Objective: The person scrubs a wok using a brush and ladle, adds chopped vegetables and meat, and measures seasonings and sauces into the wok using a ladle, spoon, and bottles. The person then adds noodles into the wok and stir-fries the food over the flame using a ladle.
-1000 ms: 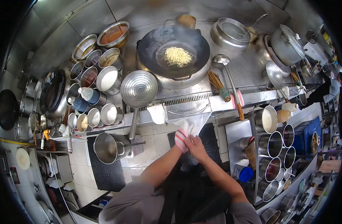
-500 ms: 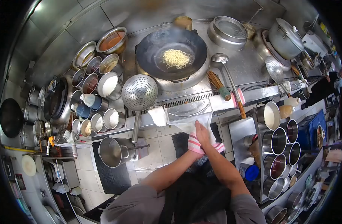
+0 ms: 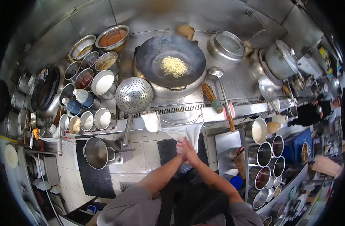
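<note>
A white cloth (image 3: 185, 130) hangs over the counter's front edge, and both hands are together at its lower end. My left hand (image 3: 180, 147) is wrapped in part by cloth, and its fingers are mostly covered. My right hand (image 3: 190, 150) lies against it, with its fingers close together on the cloth. Above them, noodles (image 3: 174, 66) lie in a black wok (image 3: 149, 56) on the stove. A perforated ladle (image 3: 134, 96) rests left of the cloth. To the right lie a bamboo brush (image 3: 211, 97) and a long-handled ladle (image 3: 216, 72).
Seasoning containers (image 3: 104, 82) crowd the left counter. A pot (image 3: 96, 152) stands lower left. Metal containers (image 3: 260, 152) line the right-hand rack. A lidded pot (image 3: 281, 60) sits at the upper right. A person in dark clothing (image 3: 310, 113) is at the far right.
The camera view has shifted. My hands have come closer together, lower on the cloth, and the pink-striped cloth around my left hand shows less. More of the person at the far right shows.
</note>
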The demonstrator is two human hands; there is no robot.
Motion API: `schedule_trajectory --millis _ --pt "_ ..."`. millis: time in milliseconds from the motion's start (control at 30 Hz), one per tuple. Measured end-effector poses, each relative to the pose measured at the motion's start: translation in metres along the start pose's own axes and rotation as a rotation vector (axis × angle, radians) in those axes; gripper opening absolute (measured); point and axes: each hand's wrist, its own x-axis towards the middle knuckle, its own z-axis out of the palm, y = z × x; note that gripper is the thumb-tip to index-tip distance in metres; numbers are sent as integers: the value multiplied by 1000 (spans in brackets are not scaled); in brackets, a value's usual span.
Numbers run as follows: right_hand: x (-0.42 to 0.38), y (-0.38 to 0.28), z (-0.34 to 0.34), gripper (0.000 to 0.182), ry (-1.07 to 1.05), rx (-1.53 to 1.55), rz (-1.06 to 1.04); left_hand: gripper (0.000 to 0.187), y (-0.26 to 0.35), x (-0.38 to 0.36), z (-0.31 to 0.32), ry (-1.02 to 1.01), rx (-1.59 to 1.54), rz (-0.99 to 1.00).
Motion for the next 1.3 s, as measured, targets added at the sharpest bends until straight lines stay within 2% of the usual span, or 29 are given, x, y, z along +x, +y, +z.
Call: schedule_trajectory --millis 33,67,100,133,167,200,233,267,300,333,367,400,433,533,600,667,767,867,900,1000,1033,1133,1167,1267,1300 --pt "1 10 -4 69 -108 25 -46 58 -44 -8 -4 209 -30 -32" --pt "-13 3 -3 67 -188 99 65 56 -72 -18 -4 359 64 -183" --pt "-15 21 -12 65 -224 -18 120 55 -93 -28 6 483 136 -340" --pt "-16 38 -24 64 -257 -137 174 53 -111 -39 22 574 175 -479" --pt "-23 31 -28 61 -294 -192 266 52 -124 -51 41 606 142 -490" --pt "-35 21 -32 58 -327 -245 358 53 -122 -52 87 559 -458 30" --pt "-43 12 -37 55 -356 -293 448 54 -125 -53 129 236 -1131 440" --pt "-45 15 -49 52 -293 -515 292 47 -156 -78 126 -144 -1311 323" --pt "-42 27 -73 50 -225 -732 129 42 -189 -104 123 -492 -1416 126" --pt "-38 27 -94 47 -151 -941 -42 47 -177 -141 128 -498 -1411 -817" --pt "-38 14 -109 44 -49 -1036 -129 51 -202 -154 138 -545 -1547 -842" --pt "-38 3 -125 42 51 -1123 -213 42 -218 -170 146 -286 -1594 -762" --pt "-32 -8 -143 41 147 -1122 -235 36 -251 -177 126 -129 -1681 -721" --pt "-3 -31 -194 35 417 -1105 -310 35 -327 -155 61 169 -1696 -776" --pt "15 -51 -212 36 517 -1070 -514 42 -358 -122 36 316 -1698 -847" --pt "41 -61 -233 44 639 -1222 -748 45 -369 -82 33 441 -1689 -971" --pt "56 -98 -229 58 724 -1179 -620 51 -386 -41 17 157 -2029 -1107" --pt "81 -97 -260 71 708 -1203 -576 58 -376 -16 46 -153 -1936 -976" --pt "86 -97 -266 77 667 -1172 -542 64 -393 -14 18 -172 -2046 -1021" --pt "96 -97 -279 78 651 -1173 -514 59 -394 -5 19 -189 -2037 -990" --pt "98 -99 -281 83 624 -1174 -518 59 -403 -2 -1 -279 -1875 -994" --pt "111 -108 -286 88 517 -1192 -486 58 -384 3 12 -135 -2040 -1061" --pt "123 -105 -295 91 479 -1198 -542 58 -378 1 16 -88 -2096 -1078" --pt "131 -128 -300 91 377 -1116 -436 63 -373 -5 13 296 -2449 -1138" --pt "132 -131 -301 91 367 -1092 -422 60 -381 -8 -9 444 -2624 -1083"
